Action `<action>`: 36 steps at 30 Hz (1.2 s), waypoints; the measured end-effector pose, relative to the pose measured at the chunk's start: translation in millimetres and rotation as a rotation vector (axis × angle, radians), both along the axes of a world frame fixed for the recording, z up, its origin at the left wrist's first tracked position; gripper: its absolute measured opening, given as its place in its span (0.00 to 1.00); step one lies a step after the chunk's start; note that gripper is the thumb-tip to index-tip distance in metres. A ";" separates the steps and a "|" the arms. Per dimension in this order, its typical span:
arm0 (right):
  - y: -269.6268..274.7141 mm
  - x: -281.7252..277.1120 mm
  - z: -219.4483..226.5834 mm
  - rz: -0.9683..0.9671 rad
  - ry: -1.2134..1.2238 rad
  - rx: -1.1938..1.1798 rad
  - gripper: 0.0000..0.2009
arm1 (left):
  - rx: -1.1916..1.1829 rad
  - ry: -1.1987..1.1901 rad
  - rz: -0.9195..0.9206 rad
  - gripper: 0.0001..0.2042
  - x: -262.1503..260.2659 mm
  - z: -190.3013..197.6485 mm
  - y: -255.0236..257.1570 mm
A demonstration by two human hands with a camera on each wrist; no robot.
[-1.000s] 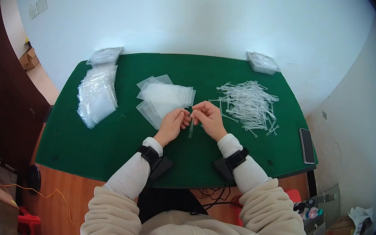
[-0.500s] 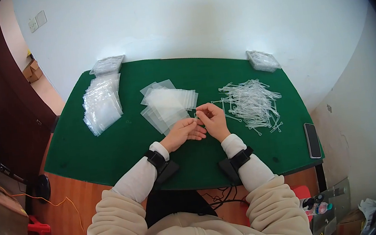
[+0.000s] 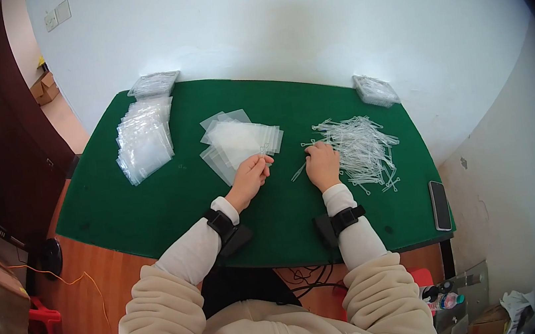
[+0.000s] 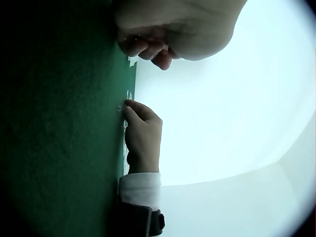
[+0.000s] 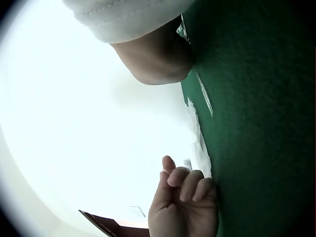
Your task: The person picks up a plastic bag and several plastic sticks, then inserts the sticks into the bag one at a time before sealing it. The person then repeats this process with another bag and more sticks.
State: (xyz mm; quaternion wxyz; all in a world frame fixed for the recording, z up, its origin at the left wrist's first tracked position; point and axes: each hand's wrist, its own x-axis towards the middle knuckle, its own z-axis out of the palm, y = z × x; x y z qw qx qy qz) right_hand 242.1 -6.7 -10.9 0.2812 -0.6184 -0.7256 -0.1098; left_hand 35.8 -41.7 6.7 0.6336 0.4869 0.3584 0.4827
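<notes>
In the head view, my left hand (image 3: 250, 179) is over the near edge of a fanned stack of clear plastic bags (image 3: 237, 140). Its thumb and fingers pinch thin clear plastic sticks with looped ends (image 3: 265, 147), loops pointing away from me. My right hand (image 3: 324, 165) is at the left edge of a heap of such sticks (image 3: 362, 149), palm down. Seen from the left wrist, its thumb and index fingertips (image 4: 128, 102) meet at a stick's small loop (image 4: 119, 108) close to the green cloth. A pair of sticks (image 3: 298, 172) lies left of that hand.
A spread row of filled clear bags (image 3: 144, 142) lies at the left, with a stacked bundle (image 3: 154, 84) behind it. Another bundle (image 3: 375, 90) stands at the back right against the wall. A phone (image 3: 440, 206) lies near the table's right edge.
My hands were together at the bag stack's near right corner. Now the right has moved right to the heap, while the left keeps its sticks and stays by the bags.
</notes>
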 end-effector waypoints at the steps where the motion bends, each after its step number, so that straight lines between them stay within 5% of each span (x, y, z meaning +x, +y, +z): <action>1: -0.3 -0.3 1.7 0.001 -0.005 -0.022 0.07 | 0.010 0.022 0.018 0.10 0.1 1.0 -0.3; 14: -14.0 11.9 26.3 0.028 -0.186 -0.182 0.03 | -0.011 -0.024 0.027 0.11 -3.4 -2.9 4.3; 21: -9.5 16.6 15.6 -0.023 -0.193 -0.198 0.06 | 0.121 -0.034 0.248 0.11 -10.0 2.4 8.5; 27: -14.2 21.3 25.8 -0.048 -0.245 -0.288 0.06 | 0.157 -0.021 0.251 0.11 -9.5 0.2 8.8; 31: -7.3 17.9 26.6 0.102 0.046 -0.245 0.05 | 0.197 0.003 0.289 0.11 -12.1 1.7 9.8; 34: -7.3 3.6 26.7 0.491 0.759 -0.220 0.05 | 0.258 0.022 0.351 0.11 -14.3 3.5 10.8; 36: -11.9 -2.7 30.5 0.491 0.694 -0.230 0.05 | 0.271 0.046 0.376 0.11 -15.1 5.6 10.5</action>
